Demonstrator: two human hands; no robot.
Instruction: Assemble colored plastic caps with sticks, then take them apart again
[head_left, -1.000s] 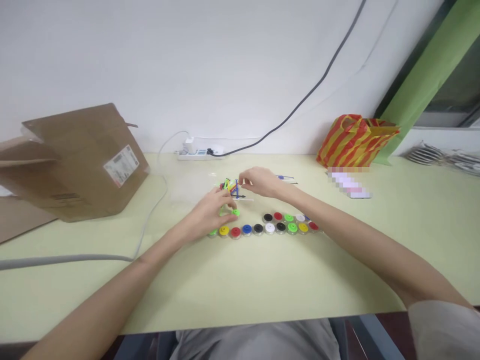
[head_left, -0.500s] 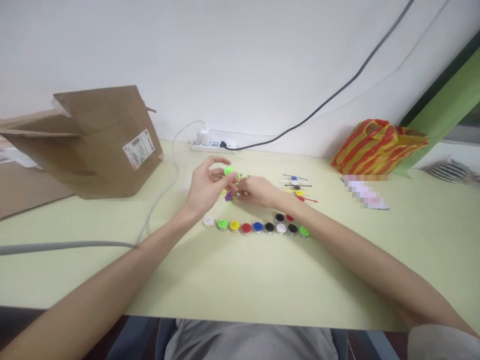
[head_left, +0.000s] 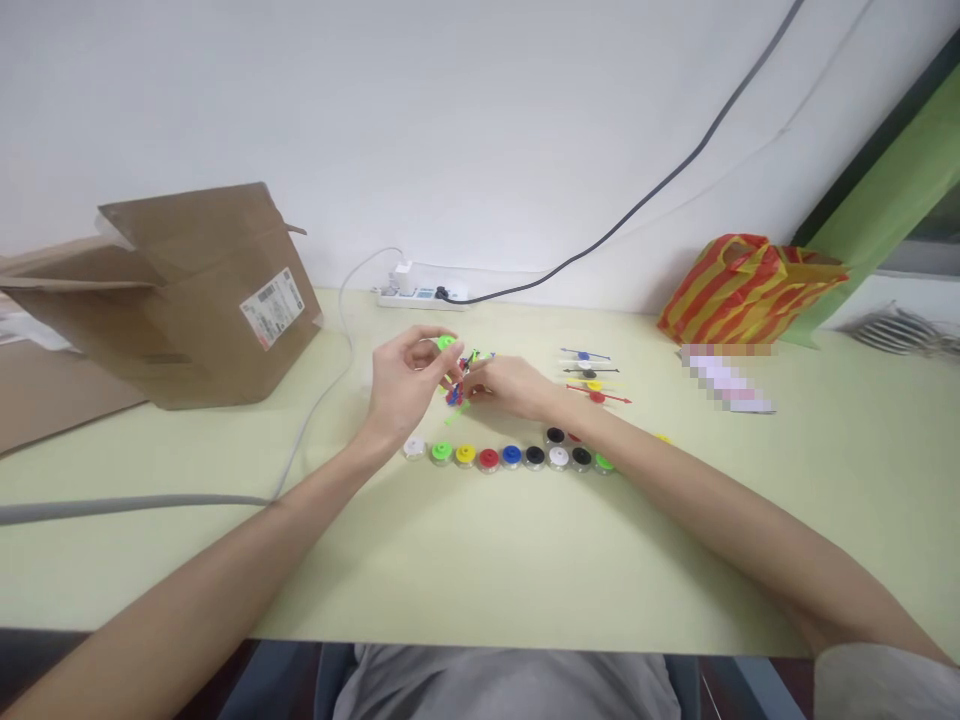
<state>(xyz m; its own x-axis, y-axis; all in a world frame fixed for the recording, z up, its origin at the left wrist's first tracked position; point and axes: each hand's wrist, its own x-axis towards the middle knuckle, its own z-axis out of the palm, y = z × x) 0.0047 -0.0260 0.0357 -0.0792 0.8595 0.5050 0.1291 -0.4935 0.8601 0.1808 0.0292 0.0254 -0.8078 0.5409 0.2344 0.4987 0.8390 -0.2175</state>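
My left hand point(head_left: 405, 378) grips a small bright-green round disc point(head_left: 446, 342) between thumb and fingers. Just to its right, my right hand point(head_left: 506, 385) has its fingers bent together over a loose heap of small coloured plastic pieces point(head_left: 455, 396). What those fingertips pinch, if anything, is too small and hidden to make out. Nearer me runs a row of round clear-based discs with coloured tops, among them a red disc point(head_left: 489, 459) and a blue disc point(head_left: 511, 455). My right forearm covers part of that row. Beyond it lie several double-ended arrows, including a red arrow point(head_left: 598, 396).
An open cardboard box point(head_left: 217, 300) stands on the left. A power strip point(head_left: 420, 297) with a black cable point(head_left: 600, 243) sits by the wall, and a grey cable point(head_left: 150, 507) crosses the left side. A red-and-yellow striped bag point(head_left: 731, 290) is at right, behind a pale paper point(head_left: 727, 380).
The view has shifted slightly. My left hand still holds the green disc, a little lower and further left in view. My right hand stays at the heap with its fingers bent.
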